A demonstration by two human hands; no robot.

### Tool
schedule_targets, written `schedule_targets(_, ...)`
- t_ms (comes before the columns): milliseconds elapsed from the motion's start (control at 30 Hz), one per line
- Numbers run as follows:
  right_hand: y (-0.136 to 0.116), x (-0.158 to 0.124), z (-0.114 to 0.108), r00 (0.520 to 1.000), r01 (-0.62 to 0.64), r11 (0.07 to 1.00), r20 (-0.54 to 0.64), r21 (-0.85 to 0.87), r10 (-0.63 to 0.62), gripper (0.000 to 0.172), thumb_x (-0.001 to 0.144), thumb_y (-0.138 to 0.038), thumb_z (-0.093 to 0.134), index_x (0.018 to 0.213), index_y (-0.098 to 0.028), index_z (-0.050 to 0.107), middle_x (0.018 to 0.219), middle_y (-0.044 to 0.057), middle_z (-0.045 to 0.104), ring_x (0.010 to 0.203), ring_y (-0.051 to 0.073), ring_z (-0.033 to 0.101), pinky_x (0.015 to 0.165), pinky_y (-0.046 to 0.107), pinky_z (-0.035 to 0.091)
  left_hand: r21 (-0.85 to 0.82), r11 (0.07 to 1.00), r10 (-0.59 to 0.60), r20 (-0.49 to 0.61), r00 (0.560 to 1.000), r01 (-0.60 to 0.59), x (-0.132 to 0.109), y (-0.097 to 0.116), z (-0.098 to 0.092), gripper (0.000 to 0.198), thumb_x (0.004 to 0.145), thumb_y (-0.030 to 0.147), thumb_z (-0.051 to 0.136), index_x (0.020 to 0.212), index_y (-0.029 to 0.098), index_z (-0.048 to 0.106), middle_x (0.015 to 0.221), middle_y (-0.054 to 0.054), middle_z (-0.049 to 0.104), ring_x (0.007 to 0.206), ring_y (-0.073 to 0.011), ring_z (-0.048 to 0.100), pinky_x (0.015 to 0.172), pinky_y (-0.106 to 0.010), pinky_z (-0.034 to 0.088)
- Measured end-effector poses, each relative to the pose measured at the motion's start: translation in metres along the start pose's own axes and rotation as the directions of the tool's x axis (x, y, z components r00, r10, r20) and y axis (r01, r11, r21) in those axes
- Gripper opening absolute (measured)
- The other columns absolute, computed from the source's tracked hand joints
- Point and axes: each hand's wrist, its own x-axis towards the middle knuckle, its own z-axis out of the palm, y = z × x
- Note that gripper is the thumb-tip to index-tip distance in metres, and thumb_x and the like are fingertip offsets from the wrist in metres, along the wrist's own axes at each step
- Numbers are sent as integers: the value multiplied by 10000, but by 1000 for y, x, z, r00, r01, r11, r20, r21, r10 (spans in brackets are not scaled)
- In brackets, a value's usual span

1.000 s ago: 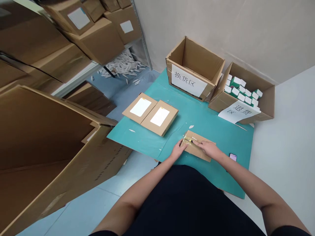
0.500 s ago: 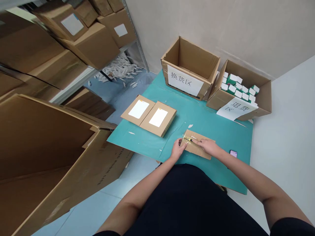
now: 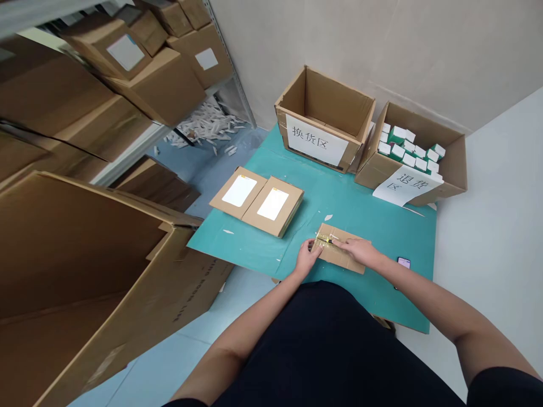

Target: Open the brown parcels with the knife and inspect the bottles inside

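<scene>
A small flat cardboard box (image 3: pixel 343 261) with clear tape along its middle lies on the green tabletop in front of me. My left hand (image 3: pixel 307 258) is closed around the left end of this box, its thumb on the top face. Closed on a small black and yellow box cutter (image 3: pixel 328 241), my right hand (image 3: pixel 358 250) rests over the box's upper face. The cutter's tip meets the taped seam towards the left end; its blade is too small to make out.
Labelled flat boxes (image 3: pixel 267 206) lie left on the table (image 3: pixel 322 198). Behind stand an open carton (image 3: pixel 292 127) and another carton (image 3: pixel 453 169) holding several green-white boxes (image 3: pixel 409 160). A phone (image 3: pixel 404 263) lies right. A big carton (image 3: pixel 169 271) and loaded shelves (image 3: pixel 139 138) stand left.
The view has shifted slightly. Both hands, the box and the cutter keep nearly the same places, with the cutter still at the taped seam.
</scene>
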Motion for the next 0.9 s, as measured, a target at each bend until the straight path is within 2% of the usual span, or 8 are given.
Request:
schedule_targets(333,13,-6,16,1000,16,999,15,-38,-15,652,986,-105,390,1575,-380,345,1050,63,659,857,195,593,734,270,365,-27,1000,-6,-17,1000,6,1,-2,2,414,765,399,763,1095,177,650,1109,-102,660,1014,-232,645,930,-372,526)
schedule_targets(533,18,-15,19,1000,19,996,3,-83,-19,721,939,-59,407,1572,-399,342,1025,65,654,829,195,608,746,282,409,-31,999,-4,-9,1000,4,1,-4,2,418,764,420,762,1093,186,651,1108,-99,662,1011,-235,645,926,-380,529)
schedule_targets(900,56,-71,48,997,-68,989,37,-134,74,773,879,5,388,1535,-404,414,1015,73,684,849,212,663,680,275,433,-17,1000,5,-8,1000,-6,1,-1,-1,432,767,460,742,1087,185,646,1116,-112,663,1016,-252,645,922,-393,521)
